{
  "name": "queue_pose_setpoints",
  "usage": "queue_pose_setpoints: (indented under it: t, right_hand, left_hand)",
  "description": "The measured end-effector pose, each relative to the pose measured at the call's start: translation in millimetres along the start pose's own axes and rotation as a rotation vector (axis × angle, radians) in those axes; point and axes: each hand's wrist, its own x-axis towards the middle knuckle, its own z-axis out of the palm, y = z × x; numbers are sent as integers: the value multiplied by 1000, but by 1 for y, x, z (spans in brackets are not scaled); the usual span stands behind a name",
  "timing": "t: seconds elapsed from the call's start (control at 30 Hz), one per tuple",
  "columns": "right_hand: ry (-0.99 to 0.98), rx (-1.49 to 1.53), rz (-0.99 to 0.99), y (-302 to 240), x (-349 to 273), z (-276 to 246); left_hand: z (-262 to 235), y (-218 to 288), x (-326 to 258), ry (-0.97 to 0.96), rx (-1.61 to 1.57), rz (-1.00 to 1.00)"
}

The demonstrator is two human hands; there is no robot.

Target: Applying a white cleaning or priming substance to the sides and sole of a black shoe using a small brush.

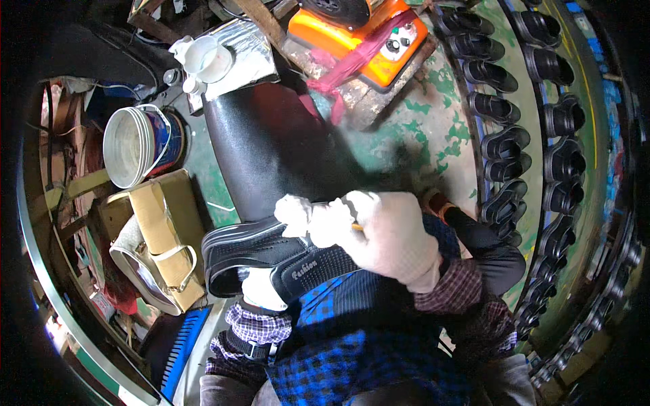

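Observation:
A black slip-on shoe (pixel 315 269) with a ridged sole edge and dotted texture is held tilted in front of my body. My left hand (pixel 264 289), in a white glove, reaches into the shoe's opening and holds it up; its fingers are hidden inside. Over the shoe's toe end, my right hand (pixel 396 237), also gloved in white, is closed on a bunched white cloth (pixel 305 218). The cloth touches the shoe's upper edge. A small orange-yellow bit shows by the right fingers; I cannot make out what it is.
A black padded surface (pixel 271 149) lies ahead. Left of it are a white bucket (pixel 128 149), a cardboard box (pixel 162 230) and a clear plastic cup (pixel 208 59). An orange machine (pixel 365 40) stands beyond. Rows of black shoes (pixel 501 108) line racks at right.

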Motion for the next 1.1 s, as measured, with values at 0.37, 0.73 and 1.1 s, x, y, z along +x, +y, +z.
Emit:
queue_pose_setpoints:
  t: [0.37,0.73,1.1]
  right_hand:
    - [252,121,-111,12,13,7]
    - [485,-20,-127,18,23,24]
    - [223,50,224,-8,-18,13]
  left_hand:
    - [1,2,1,-15,-61,12]
    - [3,4,0,-9,-276,-17]
    - [21,7,15,-65,-1205,-130]
